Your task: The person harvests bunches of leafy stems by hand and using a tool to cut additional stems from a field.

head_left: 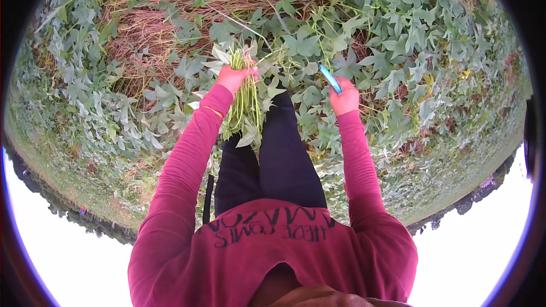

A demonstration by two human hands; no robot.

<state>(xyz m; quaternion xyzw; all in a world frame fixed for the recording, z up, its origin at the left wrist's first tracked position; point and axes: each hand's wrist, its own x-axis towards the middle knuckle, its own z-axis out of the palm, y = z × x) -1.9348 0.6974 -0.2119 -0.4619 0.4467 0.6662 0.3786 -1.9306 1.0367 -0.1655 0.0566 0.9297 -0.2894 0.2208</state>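
My left hand [230,79] is closed round a bunch of long green leafy vine stems [245,105]. The stems hang down in front of my dark trousers, with pale leaves at both ends of the bunch. To the right and apart from it, my right hand [345,100] grips a slim bright-blue tool [329,78] with dark ridges near the hand. The tool points up and left, toward the growing vines; whether it has a blade I cannot make out. A thin green vine shoot [324,45] rises just beyond its tip.
Dense lobed-leaf vines [387,28] cover the ground on all sides. Dry reddish-brown stalks [145,37] lie matted at the upper left. A thin pale dry stalk [239,23] crosses beyond my left hand. My legs [281,159] stand among the leaves.
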